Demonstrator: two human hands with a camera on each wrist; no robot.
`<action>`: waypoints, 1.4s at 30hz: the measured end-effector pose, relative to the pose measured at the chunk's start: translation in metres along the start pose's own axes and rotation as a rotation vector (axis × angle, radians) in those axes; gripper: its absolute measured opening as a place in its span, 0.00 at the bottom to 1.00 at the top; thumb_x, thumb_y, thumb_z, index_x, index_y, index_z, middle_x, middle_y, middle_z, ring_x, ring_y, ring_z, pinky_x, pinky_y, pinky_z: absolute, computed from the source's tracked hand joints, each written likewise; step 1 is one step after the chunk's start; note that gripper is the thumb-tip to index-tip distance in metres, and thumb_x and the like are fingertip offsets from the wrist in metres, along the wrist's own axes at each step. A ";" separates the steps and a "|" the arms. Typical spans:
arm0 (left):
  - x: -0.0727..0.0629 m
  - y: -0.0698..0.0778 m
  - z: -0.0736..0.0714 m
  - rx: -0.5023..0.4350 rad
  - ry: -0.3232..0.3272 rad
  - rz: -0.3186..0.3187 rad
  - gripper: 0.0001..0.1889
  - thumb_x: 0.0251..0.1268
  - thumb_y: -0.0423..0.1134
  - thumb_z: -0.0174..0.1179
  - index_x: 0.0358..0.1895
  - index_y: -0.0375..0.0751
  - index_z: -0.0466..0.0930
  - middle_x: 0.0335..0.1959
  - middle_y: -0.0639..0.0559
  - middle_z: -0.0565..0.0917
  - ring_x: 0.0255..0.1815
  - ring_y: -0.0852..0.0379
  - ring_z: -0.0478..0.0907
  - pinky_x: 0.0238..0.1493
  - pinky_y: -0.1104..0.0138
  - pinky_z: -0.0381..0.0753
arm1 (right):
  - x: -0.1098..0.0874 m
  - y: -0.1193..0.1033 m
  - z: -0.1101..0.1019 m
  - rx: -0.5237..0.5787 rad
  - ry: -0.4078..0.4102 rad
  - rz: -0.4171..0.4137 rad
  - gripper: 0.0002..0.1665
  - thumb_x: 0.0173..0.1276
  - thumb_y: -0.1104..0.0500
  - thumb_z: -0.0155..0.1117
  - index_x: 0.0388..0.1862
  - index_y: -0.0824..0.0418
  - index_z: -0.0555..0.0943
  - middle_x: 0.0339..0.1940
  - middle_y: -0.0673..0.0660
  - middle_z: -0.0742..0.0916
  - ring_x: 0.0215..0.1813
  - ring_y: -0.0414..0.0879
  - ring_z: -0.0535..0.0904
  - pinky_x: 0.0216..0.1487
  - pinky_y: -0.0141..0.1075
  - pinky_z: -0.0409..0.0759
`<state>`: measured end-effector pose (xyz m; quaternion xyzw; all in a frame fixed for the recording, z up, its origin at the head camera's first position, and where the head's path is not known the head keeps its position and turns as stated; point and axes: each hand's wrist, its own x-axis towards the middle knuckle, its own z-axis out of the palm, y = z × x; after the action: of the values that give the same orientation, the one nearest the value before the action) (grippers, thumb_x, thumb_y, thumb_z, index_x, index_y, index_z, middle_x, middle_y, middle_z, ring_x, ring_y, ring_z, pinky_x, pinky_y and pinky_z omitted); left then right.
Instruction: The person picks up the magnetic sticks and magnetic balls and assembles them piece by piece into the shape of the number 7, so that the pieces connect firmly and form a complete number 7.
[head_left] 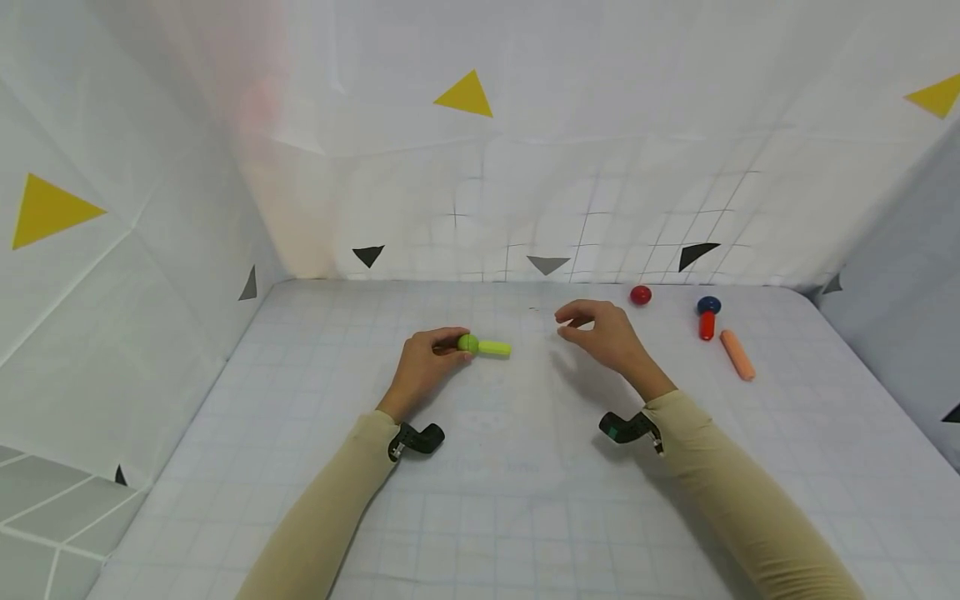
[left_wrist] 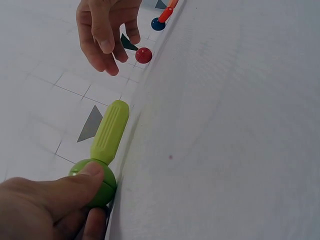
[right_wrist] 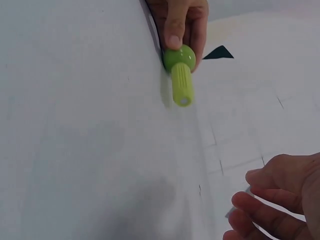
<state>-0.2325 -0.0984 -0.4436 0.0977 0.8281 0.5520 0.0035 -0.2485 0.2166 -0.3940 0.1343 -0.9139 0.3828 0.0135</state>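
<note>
My left hand (head_left: 420,367) pinches a green ball (head_left: 468,343) between thumb and fingers, low over the table. From the ball's right side a yellow-green ribbed toy rod (head_left: 495,349) sticks out, joined end-on to it. The left wrist view shows the thumb across the ball (left_wrist: 106,189), with the rod (left_wrist: 111,131) pointing away from the hand. To the right of the rod, a gap apart, my right hand (head_left: 606,335) hovers with loosely bent fingers and holds nothing. In the right wrist view, the rod's free end (right_wrist: 184,100) shows a small pale tip.
Farther right lie a red ball (head_left: 641,295), a dark blue ball (head_left: 708,305) with a red rod (head_left: 707,327) against it, and a loose orange rod (head_left: 738,356). White sheeting (head_left: 405,192) with coloured triangles rises behind the table and along both sides.
</note>
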 end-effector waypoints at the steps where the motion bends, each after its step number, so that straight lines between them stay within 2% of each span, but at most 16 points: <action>1: 0.000 0.000 0.000 0.000 0.001 0.000 0.21 0.64 0.35 0.75 0.60 0.45 0.87 0.51 0.55 0.87 0.52 0.59 0.83 0.58 0.62 0.82 | 0.000 0.002 -0.003 0.003 0.005 0.003 0.14 0.74 0.62 0.68 0.56 0.64 0.86 0.51 0.59 0.89 0.55 0.56 0.82 0.49 0.49 0.82; 8: 0.000 -0.001 -0.001 -0.011 0.002 -0.010 0.20 0.64 0.34 0.75 0.60 0.45 0.87 0.51 0.54 0.87 0.53 0.58 0.84 0.58 0.61 0.82 | -0.002 0.015 -0.015 0.010 0.055 0.004 0.14 0.74 0.62 0.68 0.55 0.66 0.86 0.50 0.60 0.89 0.54 0.57 0.82 0.49 0.48 0.81; 21: 0.001 -0.001 -0.001 -0.017 0.006 -0.021 0.20 0.64 0.35 0.75 0.59 0.46 0.87 0.50 0.55 0.87 0.52 0.59 0.84 0.58 0.62 0.81 | 0.000 0.039 -0.039 -0.065 0.096 0.039 0.14 0.74 0.61 0.69 0.54 0.67 0.86 0.48 0.62 0.89 0.52 0.59 0.82 0.45 0.44 0.81; 29: 0.002 -0.004 -0.001 -0.007 0.005 0.006 0.21 0.63 0.34 0.75 0.60 0.44 0.87 0.50 0.54 0.88 0.52 0.58 0.84 0.58 0.62 0.81 | 0.002 0.045 -0.051 -0.099 0.118 0.101 0.16 0.76 0.61 0.66 0.58 0.66 0.84 0.51 0.65 0.87 0.55 0.61 0.80 0.49 0.50 0.80; 37: 0.001 -0.004 0.000 -0.014 0.005 0.014 0.21 0.63 0.34 0.75 0.60 0.45 0.87 0.50 0.55 0.88 0.52 0.58 0.84 0.57 0.62 0.82 | 0.009 0.059 -0.064 -0.133 0.196 0.092 0.16 0.74 0.64 0.66 0.58 0.66 0.84 0.48 0.65 0.86 0.52 0.61 0.78 0.44 0.47 0.77; 42: 0.001 -0.005 0.000 -0.017 0.006 0.004 0.20 0.64 0.35 0.75 0.59 0.46 0.87 0.50 0.56 0.88 0.52 0.59 0.83 0.58 0.62 0.81 | 0.013 0.067 -0.070 -0.140 0.204 0.125 0.18 0.74 0.64 0.66 0.60 0.67 0.83 0.52 0.69 0.85 0.59 0.66 0.76 0.49 0.54 0.77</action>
<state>-0.2338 -0.0998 -0.4477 0.0976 0.8233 0.5592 0.0005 -0.2839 0.3078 -0.3892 0.0363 -0.9389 0.3299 0.0916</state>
